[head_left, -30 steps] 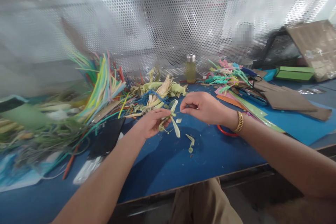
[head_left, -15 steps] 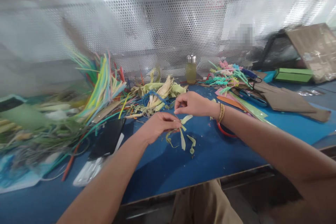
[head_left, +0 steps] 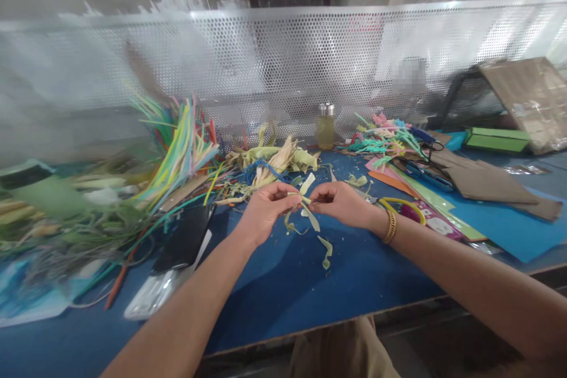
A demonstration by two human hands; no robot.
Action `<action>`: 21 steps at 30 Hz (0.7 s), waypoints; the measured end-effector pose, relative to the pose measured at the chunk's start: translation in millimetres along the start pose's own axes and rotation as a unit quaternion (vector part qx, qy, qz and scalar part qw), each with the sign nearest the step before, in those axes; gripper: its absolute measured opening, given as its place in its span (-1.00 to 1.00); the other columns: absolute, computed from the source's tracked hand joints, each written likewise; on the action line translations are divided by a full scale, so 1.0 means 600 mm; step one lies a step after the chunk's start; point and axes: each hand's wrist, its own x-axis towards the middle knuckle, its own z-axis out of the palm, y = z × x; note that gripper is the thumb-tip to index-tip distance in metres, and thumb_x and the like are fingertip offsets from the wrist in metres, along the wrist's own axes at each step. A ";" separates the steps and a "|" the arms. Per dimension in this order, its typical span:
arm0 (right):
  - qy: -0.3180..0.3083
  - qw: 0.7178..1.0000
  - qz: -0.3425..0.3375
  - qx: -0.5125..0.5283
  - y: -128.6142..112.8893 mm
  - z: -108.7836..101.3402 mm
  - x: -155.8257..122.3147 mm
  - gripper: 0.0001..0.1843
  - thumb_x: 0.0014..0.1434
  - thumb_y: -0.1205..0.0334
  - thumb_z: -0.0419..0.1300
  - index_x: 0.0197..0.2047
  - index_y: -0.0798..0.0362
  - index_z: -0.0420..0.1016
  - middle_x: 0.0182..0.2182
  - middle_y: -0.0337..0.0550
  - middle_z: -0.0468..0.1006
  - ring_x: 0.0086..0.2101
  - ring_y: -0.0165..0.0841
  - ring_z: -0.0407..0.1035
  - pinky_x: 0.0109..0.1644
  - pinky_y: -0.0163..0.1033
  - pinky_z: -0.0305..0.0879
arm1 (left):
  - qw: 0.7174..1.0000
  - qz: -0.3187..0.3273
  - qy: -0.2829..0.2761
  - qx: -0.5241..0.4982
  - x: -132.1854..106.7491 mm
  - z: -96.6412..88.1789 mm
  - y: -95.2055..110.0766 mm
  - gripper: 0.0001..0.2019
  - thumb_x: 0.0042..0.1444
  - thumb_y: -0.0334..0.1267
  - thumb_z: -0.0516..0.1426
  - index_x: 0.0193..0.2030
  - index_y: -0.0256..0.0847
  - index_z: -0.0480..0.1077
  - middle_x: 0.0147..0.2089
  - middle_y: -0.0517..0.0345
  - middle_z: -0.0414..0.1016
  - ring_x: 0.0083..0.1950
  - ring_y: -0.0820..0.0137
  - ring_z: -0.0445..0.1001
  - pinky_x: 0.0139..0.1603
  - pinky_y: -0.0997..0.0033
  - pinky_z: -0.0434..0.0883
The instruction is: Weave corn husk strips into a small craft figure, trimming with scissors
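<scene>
Pale green corn husk strips (head_left: 313, 223) cross each other between my two hands over the blue tabletop (head_left: 274, 301). My left hand (head_left: 263, 212) pinches them from one side, thumb against the fingers. From the other side my right hand (head_left: 339, 204), with a gold bracelet at the wrist, also has its fingertips closed on the strips. One strip end sticks up and another hangs down between the hands. How the strips are joined is hidden by the fingertips. Below lies a loose curled husk scrap (head_left: 326, 251). Yellow-handled scissors (head_left: 420, 209) rest just beyond my right wrist.
A husk pile (head_left: 283, 159) and a jar of yellowish liquid (head_left: 326, 130) stand behind. Pipe cleaners (head_left: 177, 147) and a black phone-like slab (head_left: 183, 239) are left; cardboard (head_left: 491, 183) and coloured sheets are right. A perforated metal panel (head_left: 292, 47) closes the back.
My right hand has come down from above the left and now grips the strips opposite it. The yellow scissors handle has come into sight. The view has tilted slightly upward.
</scene>
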 end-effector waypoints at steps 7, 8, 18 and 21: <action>0.009 0.998 -0.026 -0.052 -0.003 -0.004 -0.002 -0.88 0.10 0.24 0.26 -0.36 0.11 0.57 -0.56 -0.30 0.43 -0.54 -0.51 0.16 -0.46 -0.37 0.07 | 1.000 -0.021 -0.014 0.005 -0.002 0.000 -0.004 -0.70 -0.29 -0.26 0.46 -0.34 -0.23 0.59 -0.50 0.20 0.52 -0.45 0.47 0.48 -0.35 0.43 0.44; 0.010 0.998 -0.022 -0.057 -0.002 -0.005 -0.001 -0.87 0.10 0.23 0.25 -0.36 0.11 0.57 -0.57 -0.30 0.42 -0.54 -0.51 0.15 -0.47 -0.37 0.06 | 1.000 -0.021 -0.015 0.004 -0.003 0.000 -0.003 -0.70 -0.30 -0.26 0.46 -0.36 -0.23 0.59 -0.50 0.20 0.53 -0.45 0.47 0.48 -0.34 0.43 0.44; 0.050 0.973 -0.097 -0.205 -0.012 -0.030 -0.013 -0.88 0.19 0.24 0.24 -0.31 0.07 0.59 -0.41 -0.21 0.51 -0.42 -0.45 0.29 -0.30 -0.32 0.17 | 0.998 -0.026 0.041 0.047 0.004 -0.003 0.001 -0.75 -0.24 -0.24 0.44 -0.39 -0.25 0.58 -0.49 0.15 0.54 -0.45 0.46 0.46 -0.35 0.45 0.40; 0.046 0.936 -0.171 -0.305 -0.031 -0.034 -0.019 -0.87 0.24 0.28 0.20 -0.30 0.06 0.59 -0.37 -0.16 0.50 -0.33 -0.39 0.33 -0.23 -0.28 0.16 | 0.989 -0.030 0.034 0.141 0.003 -0.003 0.001 -0.80 -0.21 -0.22 0.41 -0.42 -0.25 0.60 -0.54 0.15 0.52 -0.50 0.46 0.40 -0.44 0.45 0.33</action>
